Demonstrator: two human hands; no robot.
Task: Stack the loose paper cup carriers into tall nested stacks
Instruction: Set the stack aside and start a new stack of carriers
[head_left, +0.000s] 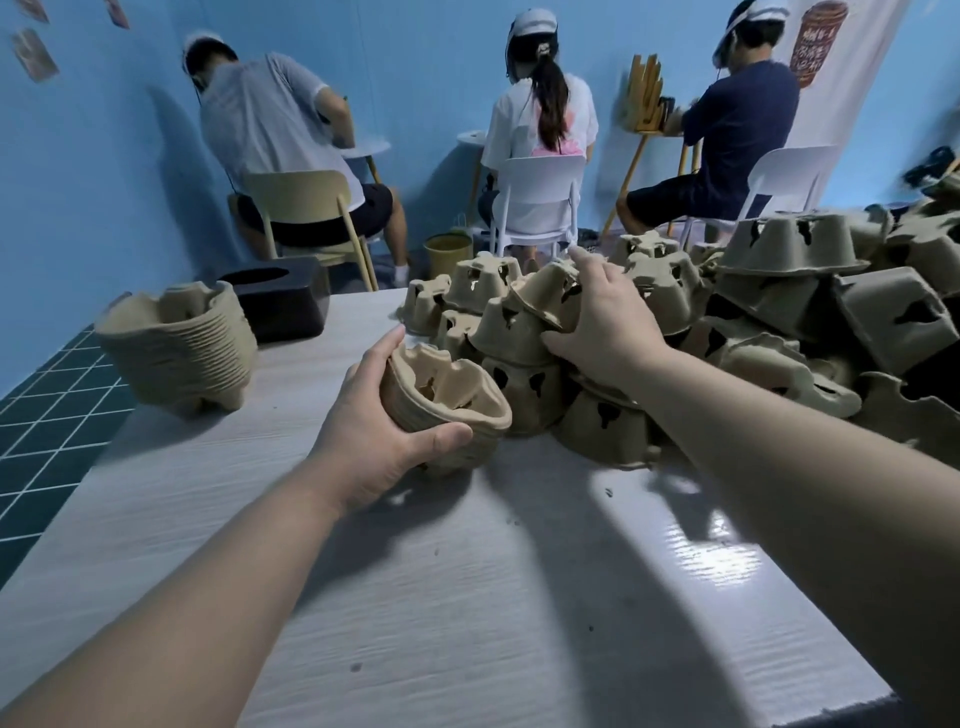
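Single head-worn view, forward and down, close over the table (467, 597), edges probably distorted.

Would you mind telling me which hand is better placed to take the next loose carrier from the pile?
Right hand: it already rests on the loose pile, while the left hand holds the small stack.

- The carrier pile (779, 312) was cut off by the right edge.
- The right hand's (605, 317) fingertips were hidden among carriers.
- Wall pictures (34, 54) were blurred.
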